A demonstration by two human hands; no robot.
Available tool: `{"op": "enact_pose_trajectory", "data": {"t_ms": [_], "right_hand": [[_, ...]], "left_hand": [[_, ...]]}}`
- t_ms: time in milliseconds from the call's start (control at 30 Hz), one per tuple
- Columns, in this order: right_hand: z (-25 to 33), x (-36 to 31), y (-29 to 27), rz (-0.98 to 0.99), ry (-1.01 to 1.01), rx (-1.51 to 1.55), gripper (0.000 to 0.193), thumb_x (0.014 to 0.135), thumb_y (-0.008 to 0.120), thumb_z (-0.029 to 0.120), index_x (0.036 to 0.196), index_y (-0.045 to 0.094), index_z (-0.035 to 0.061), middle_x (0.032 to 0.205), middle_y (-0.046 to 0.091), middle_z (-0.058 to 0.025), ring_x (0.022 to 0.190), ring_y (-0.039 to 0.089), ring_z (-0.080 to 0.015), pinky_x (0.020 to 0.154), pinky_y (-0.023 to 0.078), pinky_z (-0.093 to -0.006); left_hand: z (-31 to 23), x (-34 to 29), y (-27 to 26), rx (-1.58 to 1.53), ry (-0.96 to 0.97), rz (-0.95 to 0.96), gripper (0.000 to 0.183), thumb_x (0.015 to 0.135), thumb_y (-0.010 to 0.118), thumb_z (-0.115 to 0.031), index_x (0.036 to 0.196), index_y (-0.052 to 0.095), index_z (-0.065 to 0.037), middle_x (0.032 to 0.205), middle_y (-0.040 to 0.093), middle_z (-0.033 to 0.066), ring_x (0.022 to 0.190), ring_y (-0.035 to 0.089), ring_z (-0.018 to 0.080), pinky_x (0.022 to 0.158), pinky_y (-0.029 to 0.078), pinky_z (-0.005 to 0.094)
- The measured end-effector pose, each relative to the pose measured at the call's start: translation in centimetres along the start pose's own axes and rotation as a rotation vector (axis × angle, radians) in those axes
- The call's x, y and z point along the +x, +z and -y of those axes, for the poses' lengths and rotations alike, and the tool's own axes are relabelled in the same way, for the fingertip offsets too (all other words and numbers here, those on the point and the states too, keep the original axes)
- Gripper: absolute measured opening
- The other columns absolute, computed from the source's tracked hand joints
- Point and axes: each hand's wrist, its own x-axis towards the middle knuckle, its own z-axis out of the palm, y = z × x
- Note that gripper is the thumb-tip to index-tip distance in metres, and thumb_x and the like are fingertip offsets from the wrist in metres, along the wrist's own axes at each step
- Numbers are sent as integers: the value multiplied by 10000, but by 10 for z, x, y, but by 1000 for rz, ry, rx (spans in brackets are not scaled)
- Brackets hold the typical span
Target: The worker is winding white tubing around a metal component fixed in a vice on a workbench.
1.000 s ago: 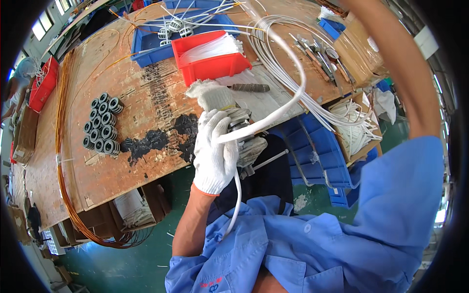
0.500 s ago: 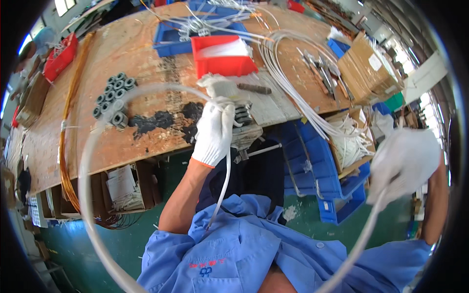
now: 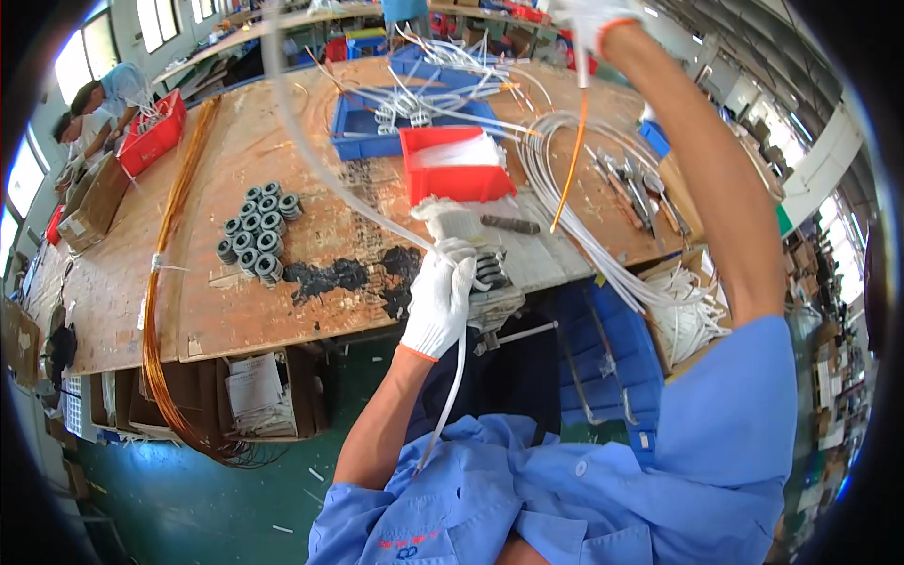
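Observation:
At the table's front edge, my left hand (image 3: 441,299), in a white knitted glove, is closed on a white sleeved wire (image 3: 341,191). It is beside a stack of dark rings (image 3: 490,269) on a small block. One length of the wire arcs to the upper left and leaves the view; another hangs down toward my shirt. My right hand (image 3: 595,17), also gloved, is raised high at the top edge, blurred and partly cut off. Below it hangs the white sleeved end, with a bare copper wire (image 3: 571,160) sticking out; the fingers look closed round the sleeve.
Grey rings (image 3: 256,234) stand grouped on the left of the wooden table (image 3: 226,325). A red bin (image 3: 461,184), a blue tray (image 3: 363,148), coiled white tubing (image 3: 565,226), hand tools (image 3: 640,196) and a copper wire bundle (image 3: 169,245) lie around. Two people (image 3: 104,108) are at the far left.
My right hand has swung from the lower right up to the top edge, drawing the wire loop upward. The left hand keeps its hold by the rings. The view has tilted up somewhat.

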Motion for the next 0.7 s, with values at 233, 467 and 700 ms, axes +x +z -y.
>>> {"op": "enact_pose_trajectory", "data": {"t_ms": [233,467,700], "right_hand": [[-115,0,91,256,89,-20,555,1144,543,490,930,738,17,611,557,-46,428,447,-166,404,341,-378],[-167,26,145,475,286,163,535,1153,502,529,946,669,64,582,454,-14,438,376,-167,409,341,-422],[-210,-67,130,864,736,418,394,1153,537,383,1077,689,28,666,554,23,523,504,-81,421,390,-313]], "left_hand": [[5,2,-3,-1,-31,84,285,1127,538,-131,1266,695,62,1333,682,217,1360,616,358,1183,444,433],[10,7,4,-62,-30,80,223,1037,667,-112,1196,707,39,1249,692,242,1259,629,452,1111,488,515],[10,14,3,-55,11,108,270,1098,620,-252,1173,684,-2,1188,680,216,1179,645,422,1105,480,536]]}}
